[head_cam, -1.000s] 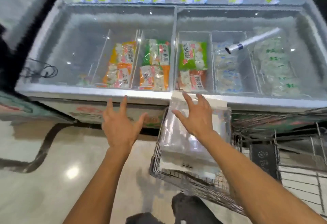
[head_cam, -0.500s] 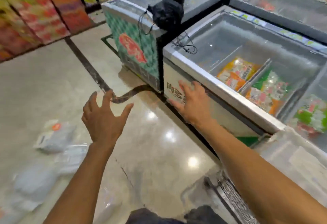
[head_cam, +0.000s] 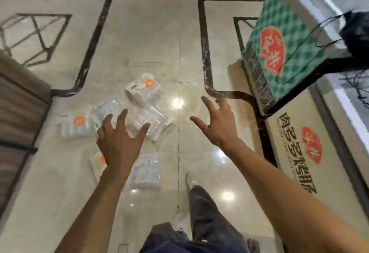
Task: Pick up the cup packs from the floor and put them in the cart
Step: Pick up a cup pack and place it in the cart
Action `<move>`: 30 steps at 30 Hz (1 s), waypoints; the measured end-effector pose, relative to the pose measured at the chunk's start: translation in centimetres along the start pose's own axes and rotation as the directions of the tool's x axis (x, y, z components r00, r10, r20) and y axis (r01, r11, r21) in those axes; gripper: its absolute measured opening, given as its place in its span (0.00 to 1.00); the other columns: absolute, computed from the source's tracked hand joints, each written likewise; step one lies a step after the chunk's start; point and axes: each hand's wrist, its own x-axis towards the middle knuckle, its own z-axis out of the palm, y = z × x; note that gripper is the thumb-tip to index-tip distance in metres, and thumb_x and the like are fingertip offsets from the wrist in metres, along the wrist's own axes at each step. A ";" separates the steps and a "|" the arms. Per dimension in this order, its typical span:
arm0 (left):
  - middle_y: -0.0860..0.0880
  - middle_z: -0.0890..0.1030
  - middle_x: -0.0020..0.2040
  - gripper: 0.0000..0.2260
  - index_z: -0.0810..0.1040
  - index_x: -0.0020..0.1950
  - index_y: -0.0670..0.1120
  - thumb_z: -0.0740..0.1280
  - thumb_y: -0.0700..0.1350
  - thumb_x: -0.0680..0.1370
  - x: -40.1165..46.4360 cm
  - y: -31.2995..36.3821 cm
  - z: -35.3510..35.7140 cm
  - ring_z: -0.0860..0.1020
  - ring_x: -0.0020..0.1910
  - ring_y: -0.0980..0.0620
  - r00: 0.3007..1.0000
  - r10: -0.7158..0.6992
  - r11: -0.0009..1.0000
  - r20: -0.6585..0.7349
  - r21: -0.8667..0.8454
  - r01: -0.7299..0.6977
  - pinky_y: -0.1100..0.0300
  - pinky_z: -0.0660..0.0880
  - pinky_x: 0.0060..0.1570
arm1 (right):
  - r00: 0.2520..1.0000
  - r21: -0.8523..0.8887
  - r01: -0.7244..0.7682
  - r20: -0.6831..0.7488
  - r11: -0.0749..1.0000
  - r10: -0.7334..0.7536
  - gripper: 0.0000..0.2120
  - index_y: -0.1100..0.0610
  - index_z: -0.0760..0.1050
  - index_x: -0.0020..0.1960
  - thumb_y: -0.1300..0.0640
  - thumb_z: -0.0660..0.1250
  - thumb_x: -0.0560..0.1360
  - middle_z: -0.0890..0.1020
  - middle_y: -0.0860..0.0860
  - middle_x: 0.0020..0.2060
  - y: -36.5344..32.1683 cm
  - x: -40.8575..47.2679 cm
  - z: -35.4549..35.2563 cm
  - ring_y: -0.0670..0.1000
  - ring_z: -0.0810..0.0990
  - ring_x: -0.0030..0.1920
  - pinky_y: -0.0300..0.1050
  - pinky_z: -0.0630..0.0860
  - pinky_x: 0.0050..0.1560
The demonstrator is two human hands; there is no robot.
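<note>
Head view. Left hand [head_cam: 117,143]: fingers spread wide, holding nothing, stretched out above the cup packs; whether it touches any is not clear. Right hand [head_cam: 219,125]: fingers spread wide, also holding nothing, over bare floor [head_cam: 151,33].

5 cup packs lie in a loose cluster on the floor, left of the dark inlaid line [head_cam: 203,49]. Far pack [head_cam: 142,91] with orange sticker; middle pack [head_cam: 151,122] just beside it; clear pack [head_cam: 105,112] left of that; left pack [head_cam: 72,127] with orange sticker, outermost; near pack [head_cam: 144,172], partly hidden by the left forearm. Image blurred; contents of packs not legible.

Cart not in frame. Chest freezer [head_cam: 299,153] along the right edge. Person's leg [head_cam: 201,208] and shoe [head_cam: 191,178] at the bottom.
</note>
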 end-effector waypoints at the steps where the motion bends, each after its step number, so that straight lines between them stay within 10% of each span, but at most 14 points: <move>1: 0.41 0.67 0.77 0.36 0.71 0.77 0.56 0.68 0.72 0.73 0.4 -1.1 0.6 0.67 0.73 0.35 0.999 -0.042 0.999 0.010 0.010 0.041 0.36 0.69 0.67 | 0.999 0.023 0.025 0.034 0.999 -0.026 0.37 0.46 0.66 0.79 0.27 0.61 0.77 0.72 0.64 0.69 -0.8 1.2 1.4 0.64 0.73 0.67 0.59 0.73 0.64; 12: 0.42 0.67 0.77 0.35 0.70 0.78 0.56 0.68 0.70 0.75 1.3 -11.6 13.4 0.66 0.74 0.36 0.853 -0.515 0.857 0.082 0.046 0.513 0.37 0.72 0.65 | 0.854 0.122 0.326 0.386 0.937 -0.348 0.35 0.49 0.69 0.77 0.31 0.65 0.77 0.74 0.66 0.66 -7.1 10.5 20.9 0.67 0.76 0.62 0.60 0.75 0.60; 22: 0.42 0.72 0.73 0.34 0.72 0.76 0.54 0.65 0.71 0.76 -1.0 -29.1 41.6 0.72 0.67 0.38 0.719 -0.680 0.716 0.143 -0.082 0.693 0.42 0.78 0.58 | 0.627 0.086 0.577 0.591 0.812 -0.508 0.38 0.49 0.68 0.78 0.27 0.59 0.77 0.73 0.65 0.66 -6.6 11.8 55.6 0.68 0.76 0.62 0.62 0.75 0.60; 30: 0.40 0.57 0.80 0.41 0.57 0.83 0.63 0.64 0.75 0.74 -5.8 -39.1 65.0 0.68 0.72 0.33 0.278 -0.904 0.234 0.324 -0.167 0.958 0.41 0.73 0.67 | 0.420 0.056 0.702 0.772 0.710 -0.477 0.42 0.42 0.58 0.82 0.27 0.64 0.74 0.64 0.63 0.74 -1.4 9.8 81.4 0.67 0.67 0.71 0.65 0.71 0.67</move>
